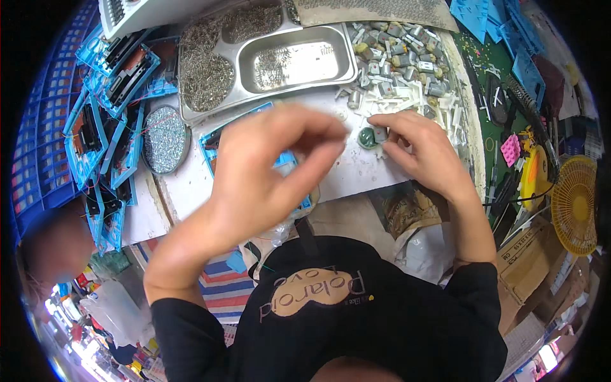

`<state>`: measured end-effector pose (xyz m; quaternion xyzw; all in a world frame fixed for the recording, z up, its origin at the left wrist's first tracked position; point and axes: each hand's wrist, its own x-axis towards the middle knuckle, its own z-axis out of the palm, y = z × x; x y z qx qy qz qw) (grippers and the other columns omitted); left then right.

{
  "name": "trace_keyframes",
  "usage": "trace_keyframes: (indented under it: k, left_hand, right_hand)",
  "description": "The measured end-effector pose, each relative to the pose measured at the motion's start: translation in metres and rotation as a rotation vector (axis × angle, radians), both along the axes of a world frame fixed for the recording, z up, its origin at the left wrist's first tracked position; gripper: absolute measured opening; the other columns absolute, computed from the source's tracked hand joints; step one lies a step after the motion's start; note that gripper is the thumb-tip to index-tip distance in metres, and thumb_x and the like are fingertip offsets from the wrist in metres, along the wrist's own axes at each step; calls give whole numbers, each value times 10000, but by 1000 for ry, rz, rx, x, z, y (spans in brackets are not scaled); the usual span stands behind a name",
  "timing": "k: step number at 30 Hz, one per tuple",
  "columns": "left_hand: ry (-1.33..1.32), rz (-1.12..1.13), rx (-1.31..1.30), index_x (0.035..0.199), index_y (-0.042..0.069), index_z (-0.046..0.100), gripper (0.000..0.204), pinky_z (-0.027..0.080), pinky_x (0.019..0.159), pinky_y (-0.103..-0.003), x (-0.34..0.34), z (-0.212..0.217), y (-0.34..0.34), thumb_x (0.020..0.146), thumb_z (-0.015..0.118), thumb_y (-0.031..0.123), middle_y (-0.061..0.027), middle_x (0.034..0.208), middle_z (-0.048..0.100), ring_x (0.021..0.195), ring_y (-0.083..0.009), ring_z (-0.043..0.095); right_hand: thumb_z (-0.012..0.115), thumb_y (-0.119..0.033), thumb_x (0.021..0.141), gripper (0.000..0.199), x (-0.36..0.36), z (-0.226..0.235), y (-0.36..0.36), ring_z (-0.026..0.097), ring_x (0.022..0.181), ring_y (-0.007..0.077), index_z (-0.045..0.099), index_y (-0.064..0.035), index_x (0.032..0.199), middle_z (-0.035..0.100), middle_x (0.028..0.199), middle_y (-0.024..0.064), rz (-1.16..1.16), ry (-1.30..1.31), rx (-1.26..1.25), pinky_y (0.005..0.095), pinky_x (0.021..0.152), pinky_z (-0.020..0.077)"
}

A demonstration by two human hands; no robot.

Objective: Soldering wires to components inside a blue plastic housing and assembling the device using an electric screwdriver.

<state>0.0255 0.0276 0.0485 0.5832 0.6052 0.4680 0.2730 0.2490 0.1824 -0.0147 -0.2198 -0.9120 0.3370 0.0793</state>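
My left hand (267, 165) is raised over the near edge of the white tabletop, blurred by motion. Its fingers curl toward the thumb in a pinch, and whatever they hold, if anything, cannot be made out. Beneath it lies a blue plastic casing (208, 155), largely covered by the hand and forearm. My right hand (423, 149) rests on the table, with thumb and forefinger closed about a small grey metal motor (380, 134). Touching or just beside that motor is a round dark green thing (367, 137).
Metal trays (296, 60) with screws and small parts stand at the back. A heap of small motors (407, 54) and white plastic parts (407, 99) lies right of them. Blue casings (105, 127) pile up left, beside a round dish (164, 140). A yellow fan (576, 204) stands far right.
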Motion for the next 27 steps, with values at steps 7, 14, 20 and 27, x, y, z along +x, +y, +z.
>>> trace_keyframes:
  k: [7,14,20,27]
  left_hand:
    - [-346,225,-94,994,-24,736,159,579,695,-279,7,-37,-96,860,713,-107,-139,949,735,802,-192,725]
    - [-373,326,-125,998,-57,717,161,577,762,-284,21,-50,-122,876,660,-145,-138,1029,670,883,-181,692]
    - [-543,338,-178,1216,9,595,332,567,785,-250,29,-64,-121,913,713,-60,-61,1049,656,952,-113,661]
    - [-564,356,-136,1206,43,575,349,568,754,-248,27,-67,-119,905,743,-15,-38,1008,677,920,-108,696]
  right_hand:
    - [681,-19,804,363,-23,3,6,677,821,329,696,-30,1167,700,930,153,160,-167,282,436,776,551]
    - [721,-5,823,418,-37,31,-10,597,703,85,673,-20,1238,621,813,28,-39,-140,-394,238,655,473]
    - [746,39,884,507,-55,21,-98,565,808,39,591,16,1367,591,878,-15,-73,212,-1230,191,744,476]
    - [728,27,909,492,-66,7,-100,555,799,19,578,12,1378,590,877,-11,6,129,-1223,172,714,445]
